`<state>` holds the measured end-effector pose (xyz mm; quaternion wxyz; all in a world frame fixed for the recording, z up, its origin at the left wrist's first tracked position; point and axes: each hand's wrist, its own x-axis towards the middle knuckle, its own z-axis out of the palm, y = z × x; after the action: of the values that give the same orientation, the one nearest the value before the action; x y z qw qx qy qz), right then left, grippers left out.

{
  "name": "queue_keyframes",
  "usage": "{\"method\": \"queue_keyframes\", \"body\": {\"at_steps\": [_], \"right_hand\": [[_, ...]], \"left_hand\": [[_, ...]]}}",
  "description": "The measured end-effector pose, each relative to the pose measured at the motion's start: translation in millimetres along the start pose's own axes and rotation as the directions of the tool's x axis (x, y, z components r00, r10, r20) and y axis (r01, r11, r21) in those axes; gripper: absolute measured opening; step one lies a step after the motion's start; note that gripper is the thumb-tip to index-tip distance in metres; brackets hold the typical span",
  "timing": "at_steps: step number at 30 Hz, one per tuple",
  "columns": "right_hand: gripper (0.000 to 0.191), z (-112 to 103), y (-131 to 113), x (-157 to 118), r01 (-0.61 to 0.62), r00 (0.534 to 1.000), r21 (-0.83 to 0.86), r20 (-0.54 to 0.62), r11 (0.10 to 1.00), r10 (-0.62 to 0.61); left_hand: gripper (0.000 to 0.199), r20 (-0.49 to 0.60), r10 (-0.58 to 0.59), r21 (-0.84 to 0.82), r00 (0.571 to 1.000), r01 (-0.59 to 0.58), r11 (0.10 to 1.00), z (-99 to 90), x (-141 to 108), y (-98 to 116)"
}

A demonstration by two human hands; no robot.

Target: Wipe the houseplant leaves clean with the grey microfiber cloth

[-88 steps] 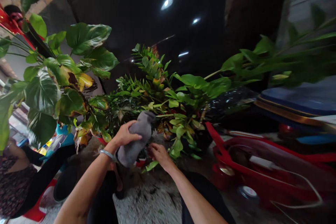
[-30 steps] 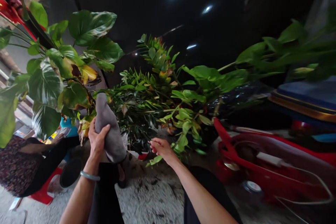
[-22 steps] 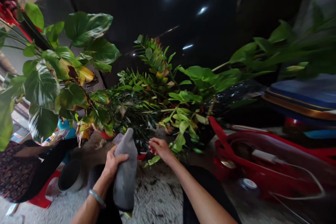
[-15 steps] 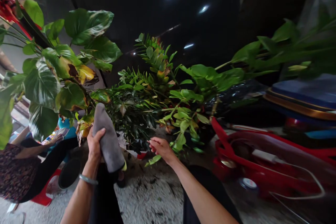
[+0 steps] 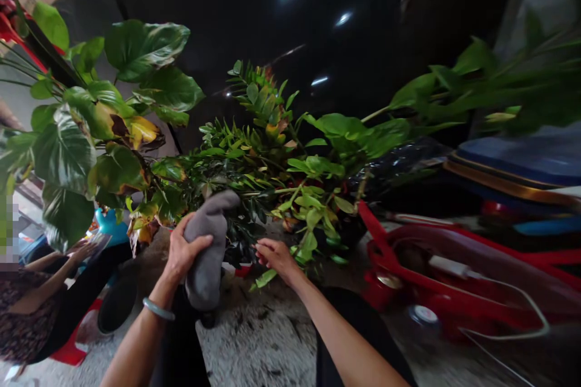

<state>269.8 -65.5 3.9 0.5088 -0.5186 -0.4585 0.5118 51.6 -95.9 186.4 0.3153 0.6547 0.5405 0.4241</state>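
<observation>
My left hand (image 5: pixel 185 251) is wrapped around a soft grey cloth (image 5: pixel 206 254). The cloth's upper end flops over to the right, in front of dark leaves. It could be a folded rag or a sock; I cannot tell which. My right hand (image 5: pixel 276 257) is closed in a pinch beside the low foliage, and whatever lies between its fingertips is too small to make out. Dark-leaved stems (image 5: pixel 242 242) hang between the two hands. Just to the right of my right hand, light green leaves (image 5: pixel 313 217) droop down.
A big-leaved plant (image 5: pixel 68 145) with yellowed, browned leaves rises at the left. Beside it sits a person (image 5: pixel 27 308) near a dark bucket (image 5: pixel 118 305). At the right stand a red plastic carrier (image 5: pixel 408 290) with a white cable and a blue-topped case (image 5: pixel 521 157). Debris dots the concrete floor (image 5: pixel 254 338).
My left hand has moved right with the grey cloth, closer to my right hand. The cloth's top, upright before, now bends over to the right. My right hand has barely moved.
</observation>
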Motion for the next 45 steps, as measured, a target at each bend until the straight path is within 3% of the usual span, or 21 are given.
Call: {"method": "queue_keyframes", "body": {"at_steps": [2, 3, 5, 7, 9, 10, 13, 16, 18, 20, 22, 24, 26, 29, 32, 34, 36, 38, 40, 42, 45], "right_hand": [[0.027, 0, -1, 0, 0.008, 1.0, 0.005, 0.0, 1.0, -0.008], [0.026, 1, -2, 0, 0.012, 1.0, 0.006, 0.0, 1.0, -0.012], [0.025, 1, -2, 0, 0.016, 1.0, 0.008, 0.001, 1.0, -0.016], [0.026, 1, -2, -1, 0.011, 1.0, 0.008, -0.002, 1.0, -0.011], [0.027, 1, -1, -2, 0.002, 1.0, 0.007, -0.011, 1.0, -0.002], [0.028, 0, -1, -3, -0.002, 1.0, 0.005, -0.015, 1.0, 0.003], [0.028, -1, 0, -5, -0.009, 1.0, 0.003, -0.012, 1.0, 0.009], [0.029, -2, -1, -5, -0.016, 1.0, 0.018, -0.009, 1.0, 0.016], [0.029, -1, -1, -4, -0.015, 1.0, 0.032, -0.009, 0.999, 0.016], [0.029, 0, -1, -3, -0.008, 1.0, 0.046, -0.002, 0.999, 0.008], [0.029, 0, 1, -4, 0.001, 1.0, 0.057, 0.007, 0.998, -0.001], [0.03, -1, 2, -4, 0.004, 1.0, 0.066, 0.012, 0.998, -0.005], [0.031, -2, 2, -4, -0.002, 1.0, 0.065, 0.014, 0.998, 0.001], [0.031, -3, 1, -4, -0.018, 1.0, 0.045, 0.007, 0.999, 0.018], [0.03, -1, -1, -4, -0.018, 1.0, 0.031, -0.01, 0.999, 0.018], [0.028, -1, -1, -5, -0.009, 1.0, 0.032, -0.014, 0.999, 0.009], [0.026, -1, 0, -5, 0.0, 1.0, 0.038, -0.007, 0.999, 0.0], [0.026, -1, 2, -4, 0.002, 1.0, 0.044, 0.003, 0.999, -0.002], [0.027, -2, 4, -3, -0.006, 1.0, 0.05, 0.008, 0.999, 0.005], [0.028, -2, 6, -2, -0.013, 1.0, 0.054, 0.008, 0.998, 0.012], [0.029, 0, 6, -1, -0.015, 1.0, 0.052, 0.001, 0.999, 0.015]], "left_hand": [[0.071, -0.054, -0.004, 0.051, 0.999, 0.006, 0.999, -0.2, 15, -1], [0.07, -0.032, -0.016, 0.101, 0.999, 0.02, 0.995, 2.4, 19, -4], [0.068, 0.12, -0.053, 0.203, 0.991, 0.028, 0.979, 9.1, 19, -8], [0.064, 0.313, -0.065, 0.236, 0.947, -0.012, 0.972, 13.1, 12, -3], [0.063, 0.389, 0.005, 0.179, 0.921, -0.08, 0.981, 11.9, 7, 14], [0.062, 0.356, 0.065, 0.132, 0.932, -0.119, 0.984, 10.2, 8, 27], [0.063, 0.114, 0.269, 0.028, 0.956, -0.274, 0.961, 10.0, 30, 63], [0.064, -0.003, 0.363, 0.068, 0.932, -0.362, 0.93, 26.8, 61, 71], [0.063, 0.071, 0.327, 0.184, 0.942, -0.334, 0.924, 43.3, 72, 58], [0.061, 0.233, 0.225, 0.333, 0.946, -0.295, 0.896, 55.3, 70, 40], [0.059, 0.404, 0.112, 0.419, 0.908, -0.293, 0.859, 57.4, 59, 27], [0.056, 0.493, 0.07, 0.4, 0.867, -0.297, 0.867, 50.5, 49, 26], [0.056, 0.462, 0.123, 0.308, 0.878, -0.289, 0.907, 40.7, 46, 37], [0.06, 0.22, 0.293, 0.163, 0.931, -0.331, 0.93, 35.3, 58, 58], [0.063, 0.029, 0.355, 0.167, 0.934, -0.355, 0.92, 44.1, 71, 59], [0.064, 0.081, 0.287, 0.25, 0.955, -0.298, 0.921, 50.5, 70, 44], [0.063, 0.237, 0.175, 0.348, 0.956, -0.251, 0.903, 50.6, 60, 26], [0.059, 0.424, 0.085, 0.392, 0.902, -0.267, 0.88, 42.9, 45, 14], [0.055, 0.544, 0.069, 0.351, 0.836, -0.301, 0.886, 31.1, 33, 14], [0.056, 0.535, 0.135, 0.267, 0.834, -0.319, 0.91, 22.2, 31, 25], [0.063, 0.311, 0.296, 0.157, 0.903, -0.356, 0.921, 24.6, 46, 46]]}}
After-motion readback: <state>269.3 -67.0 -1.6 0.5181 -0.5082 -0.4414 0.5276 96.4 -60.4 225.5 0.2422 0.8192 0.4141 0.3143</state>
